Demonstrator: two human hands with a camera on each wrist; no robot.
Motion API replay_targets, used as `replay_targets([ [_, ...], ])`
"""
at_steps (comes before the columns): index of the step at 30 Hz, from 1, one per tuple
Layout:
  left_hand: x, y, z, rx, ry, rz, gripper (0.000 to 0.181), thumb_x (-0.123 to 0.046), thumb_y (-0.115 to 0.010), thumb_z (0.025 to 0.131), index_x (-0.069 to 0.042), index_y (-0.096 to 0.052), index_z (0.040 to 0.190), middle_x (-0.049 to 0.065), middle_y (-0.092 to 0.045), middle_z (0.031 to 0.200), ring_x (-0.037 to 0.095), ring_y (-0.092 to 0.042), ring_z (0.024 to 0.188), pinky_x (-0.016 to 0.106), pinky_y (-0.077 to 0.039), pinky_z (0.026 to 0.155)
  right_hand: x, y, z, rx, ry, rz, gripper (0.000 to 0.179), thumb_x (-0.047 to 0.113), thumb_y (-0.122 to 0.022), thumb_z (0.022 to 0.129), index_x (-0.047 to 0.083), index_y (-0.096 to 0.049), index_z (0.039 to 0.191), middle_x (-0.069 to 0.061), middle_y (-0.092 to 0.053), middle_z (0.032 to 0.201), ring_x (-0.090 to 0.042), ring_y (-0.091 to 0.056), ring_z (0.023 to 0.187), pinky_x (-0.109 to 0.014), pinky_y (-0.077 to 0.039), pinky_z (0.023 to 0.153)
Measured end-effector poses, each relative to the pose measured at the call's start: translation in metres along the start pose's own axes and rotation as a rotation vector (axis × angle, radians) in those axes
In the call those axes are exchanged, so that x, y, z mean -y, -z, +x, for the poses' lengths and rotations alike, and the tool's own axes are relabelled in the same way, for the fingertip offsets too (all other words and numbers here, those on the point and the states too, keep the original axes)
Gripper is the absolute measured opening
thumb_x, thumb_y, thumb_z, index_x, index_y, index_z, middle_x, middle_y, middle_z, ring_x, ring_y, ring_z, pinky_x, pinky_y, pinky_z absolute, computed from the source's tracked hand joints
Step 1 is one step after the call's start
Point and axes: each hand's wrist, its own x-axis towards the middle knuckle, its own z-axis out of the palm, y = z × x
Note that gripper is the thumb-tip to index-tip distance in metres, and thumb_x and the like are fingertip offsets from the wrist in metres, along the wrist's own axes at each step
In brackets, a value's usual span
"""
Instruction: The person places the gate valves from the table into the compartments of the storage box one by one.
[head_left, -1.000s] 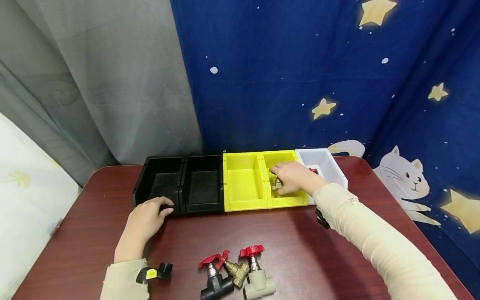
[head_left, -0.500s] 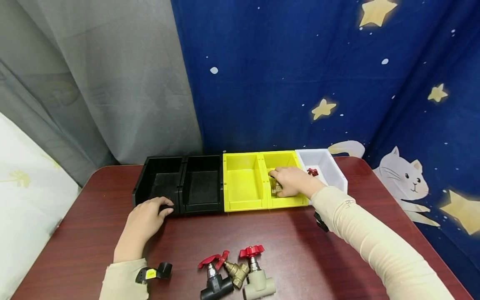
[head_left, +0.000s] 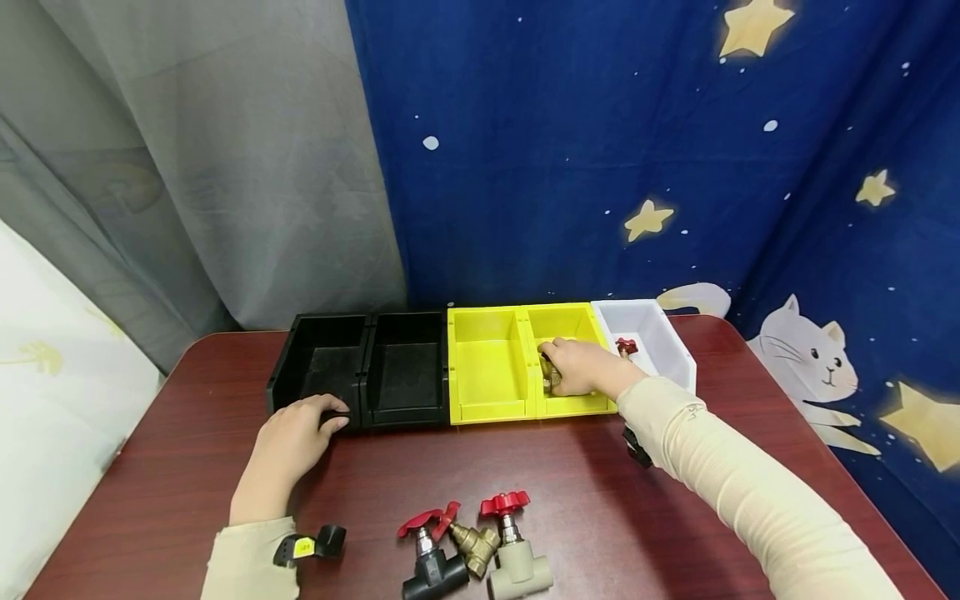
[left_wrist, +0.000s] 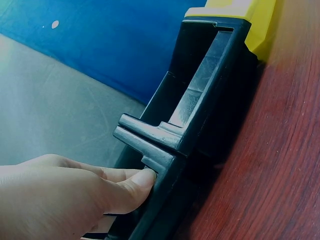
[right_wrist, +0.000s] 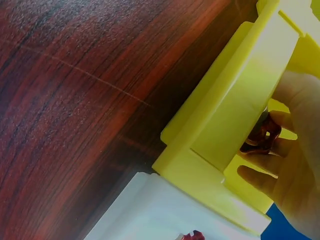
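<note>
My right hand [head_left: 581, 367] is down in the right-hand yellow bin [head_left: 573, 406], its fingers curled around a brass valve [head_left: 550, 379]. In the right wrist view, the valve's red handle [right_wrist: 265, 136] shows between the fingers; most of its body is hidden. My left hand [head_left: 294, 437] pinches the front rim of the leftmost black bin [head_left: 281, 371]. The left wrist view shows the thumb [left_wrist: 142, 181] on that rim, close to where the two black bins meet.
Bins stand in a row: a second black bin [head_left: 407, 415], another yellow bin [head_left: 491, 411] and a white bin [head_left: 678, 354] with a red-handled valve [head_left: 626, 346]. Nearer on the table lie a black valve [head_left: 433, 573], a brass valve [head_left: 476, 548] and a beige valve [head_left: 520, 571].
My right hand has sunk a little lower into the yellow bin with the brass valve, uncovering more of the red-handled valve in the white bin. My left hand has stayed put.
</note>
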Motion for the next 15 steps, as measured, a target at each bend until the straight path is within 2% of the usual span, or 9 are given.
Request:
replay_targets([
  [9, 0.001, 0.001, 0.000, 0.015, -0.002, -0.012, 0.014, -0.017, -0.072, 0.091, -0.011, -0.072, 0.104, 0.014, -0.070, 0.108, 0.041, -0.064, 0.099, 0.061, -0.049, 0.083, 0.008, 0.007, -0.013, -0.046, -0.026, -0.041, 0.064, 0.027, -0.079, 0.083, -0.003, -0.052, 0.132, -0.019, -0.061, 0.117, -0.036, -0.062, 0.105, -0.049, -0.050, 0.096],
  [15, 0.002, 0.001, 0.001, 0.010, -0.007, -0.011, 0.014, -0.017, -0.072, 0.091, -0.011, -0.072, 0.104, 0.014, -0.070, 0.108, 0.040, -0.065, 0.098, 0.061, -0.049, 0.082, 0.012, 0.011, -0.024, -0.098, -0.070, -0.008, 0.059, 0.027, -0.077, 0.087, -0.001, -0.055, 0.133, -0.019, -0.061, 0.123, -0.036, -0.061, 0.110, -0.049, -0.049, 0.098],
])
